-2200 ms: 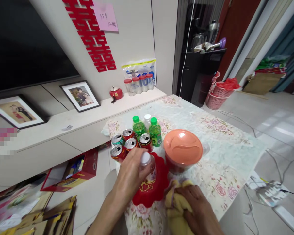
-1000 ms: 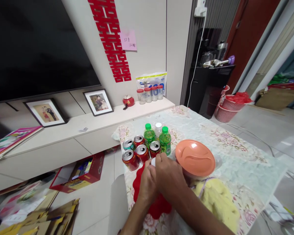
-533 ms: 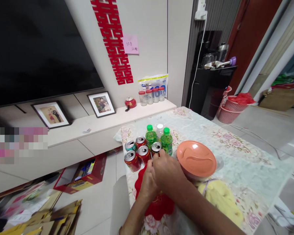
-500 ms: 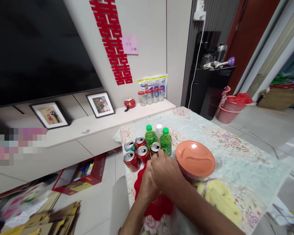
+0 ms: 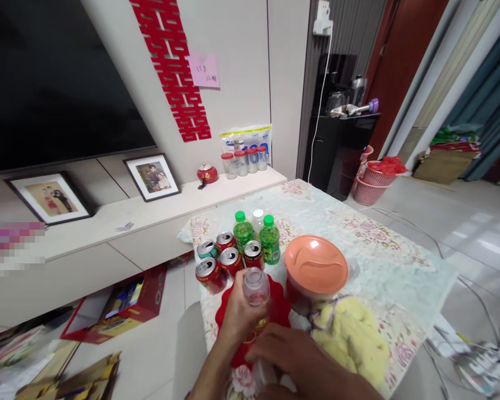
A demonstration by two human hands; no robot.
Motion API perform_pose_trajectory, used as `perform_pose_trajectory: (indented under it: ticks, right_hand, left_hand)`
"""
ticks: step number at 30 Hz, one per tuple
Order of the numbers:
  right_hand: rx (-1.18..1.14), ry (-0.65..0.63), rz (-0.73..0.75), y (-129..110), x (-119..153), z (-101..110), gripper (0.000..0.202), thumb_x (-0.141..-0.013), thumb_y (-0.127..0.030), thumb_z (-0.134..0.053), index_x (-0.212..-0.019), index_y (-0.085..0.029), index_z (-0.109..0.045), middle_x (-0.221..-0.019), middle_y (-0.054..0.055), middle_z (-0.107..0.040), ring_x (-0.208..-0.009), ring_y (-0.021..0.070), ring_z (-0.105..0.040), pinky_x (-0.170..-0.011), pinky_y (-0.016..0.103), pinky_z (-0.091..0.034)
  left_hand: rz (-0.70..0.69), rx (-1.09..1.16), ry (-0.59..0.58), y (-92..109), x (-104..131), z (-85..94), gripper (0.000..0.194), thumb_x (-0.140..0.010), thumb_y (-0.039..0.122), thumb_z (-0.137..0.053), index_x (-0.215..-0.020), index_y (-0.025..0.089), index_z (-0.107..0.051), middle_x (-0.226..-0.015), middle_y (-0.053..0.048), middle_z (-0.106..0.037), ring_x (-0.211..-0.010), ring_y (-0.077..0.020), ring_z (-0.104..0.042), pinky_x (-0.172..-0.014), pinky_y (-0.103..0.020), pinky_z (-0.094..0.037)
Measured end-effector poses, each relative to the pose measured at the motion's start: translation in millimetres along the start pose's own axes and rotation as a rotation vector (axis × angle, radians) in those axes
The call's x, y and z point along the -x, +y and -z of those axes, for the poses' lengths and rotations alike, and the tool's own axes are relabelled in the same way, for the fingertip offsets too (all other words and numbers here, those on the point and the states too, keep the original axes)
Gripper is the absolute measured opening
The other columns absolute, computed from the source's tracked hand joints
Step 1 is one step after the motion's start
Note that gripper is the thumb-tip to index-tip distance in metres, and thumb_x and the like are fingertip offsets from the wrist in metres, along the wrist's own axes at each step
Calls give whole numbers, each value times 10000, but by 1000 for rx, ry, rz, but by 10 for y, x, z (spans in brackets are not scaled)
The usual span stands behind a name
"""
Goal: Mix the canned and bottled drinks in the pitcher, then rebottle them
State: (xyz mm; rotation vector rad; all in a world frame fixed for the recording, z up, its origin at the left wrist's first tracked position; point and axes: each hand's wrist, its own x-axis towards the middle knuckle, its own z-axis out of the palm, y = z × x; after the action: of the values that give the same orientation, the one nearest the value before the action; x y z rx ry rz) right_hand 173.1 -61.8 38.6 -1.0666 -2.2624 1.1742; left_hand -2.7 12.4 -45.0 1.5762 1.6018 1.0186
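Observation:
My left hand (image 5: 244,308) is wrapped round a clear, uncapped bottle (image 5: 256,289), held upright over a scalloped red mat (image 5: 277,289). My right hand (image 5: 281,353) is lower down near the table's front edge, its fingers curled and somewhat blurred. What they hold, if anything, is hidden. Just under them shows a clear, rounded thing (image 5: 263,373), partly covered by the hand. Beyond the mat stand several opened drink cans (image 5: 230,256), two green-capped bottles (image 5: 270,239) and a white-capped clear bottle (image 5: 258,219).
Right of the mat sits a bowl with an orange divided top (image 5: 316,264), beside a crumpled yellow cloth (image 5: 352,333). A flowered tablecloth (image 5: 383,278) covers the table. Red-lidded jars (image 5: 240,164) stand on the low cabinet behind. An open red box (image 5: 120,305) lies on the floor.
My hands were together in front of the cans and have come apart. The right hand moved down toward me; the left now shows the open bottle. The view has shifted slightly right.

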Motion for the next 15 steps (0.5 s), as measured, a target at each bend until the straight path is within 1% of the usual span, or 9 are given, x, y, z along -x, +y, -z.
perform_pose_trajectory:
  ticks: [2,3,4,5,7,8,11,13,15]
  right_hand:
    - [-101,21,-136,314,165,-126,382,-874,-227,-717,-1241,-331,-728,-1245,-7,-758,-1050,195,-708,-931,279,-542]
    - [-146,32,-202,473,220,-197,375,-842,-226,-728,-1202,-327,-757,-1172,-5,-782,-1006,209,-714,-880,279,-547]
    - [-200,-11,-218,625,255,-274,395,-816,-225,-745,-1202,-309,-765,-1174,7,-788,-1010,221,-711,-871,278,-540]
    - [-232,-27,-234,765,276,-354,386,-797,-208,-730,-1172,-286,-780,-1107,16,-802,-937,217,-713,-812,275,-537]
    - [-218,1,-281,994,289,-519,351,-784,-185,-679,-1112,-228,-794,-972,42,-804,-803,207,-697,-726,286,-527]
    - [-196,44,-285,1078,293,-595,342,-777,-178,-666,-1094,-208,-790,-984,57,-798,-807,210,-694,-726,293,-530]
    - [-144,168,-207,1209,332,-751,365,-788,-165,-652,-1131,-221,-763,-1161,89,-775,-1003,253,-709,-867,344,-566]
    - [-105,205,-121,1213,384,-771,445,-841,-173,-638,-1272,-249,-720,-1339,107,-726,-1196,284,-678,-1025,401,-545]
    - [-34,208,-56,1184,432,-741,529,-890,-180,-622,-1412,-258,-649,-1459,129,-663,-1323,304,-627,-1120,436,-504]
  left_hand:
    - [3,93,-19,-2,15,-11,510,-700,292,-715,-1155,260,-487,-981,10,-697,-848,-179,-705,-804,-304,-594]
    - [10,140,-23,-2,14,-18,524,-678,289,-721,-1145,254,-486,-966,12,-686,-834,-179,-697,-796,-303,-589]
    - [19,179,-19,-1,10,-25,538,-654,285,-729,-1134,249,-487,-950,13,-678,-821,-181,-689,-788,-304,-584]
    - [28,205,-8,2,3,-31,550,-634,282,-735,-1125,244,-490,-942,12,-673,-816,-183,-682,-786,-307,-580]
    - [36,226,12,13,-9,-42,561,-614,284,-741,-1116,239,-495,-946,5,-670,-821,-187,-678,-791,-313,-576]
    - [37,232,15,21,-12,-45,563,-611,287,-745,-1115,237,-498,-951,1,-670,-824,-188,-677,-794,-315,-574]
    - [45,254,20,50,-13,-50,583,-596,295,-757,-1114,234,-496,-955,-3,-667,-808,-185,-671,-779,-316,-572]
    - [49,259,18,67,-8,-47,585,-592,299,-758,-1110,233,-493,-946,-2,-662,-786,-181,-661,-765,-317,-571]
    - [47,248,13,79,-2,-40,574,-596,302,-755,-1103,231,-495,-939,-2,-660,-785,-181,-657,-766,-320,-568]
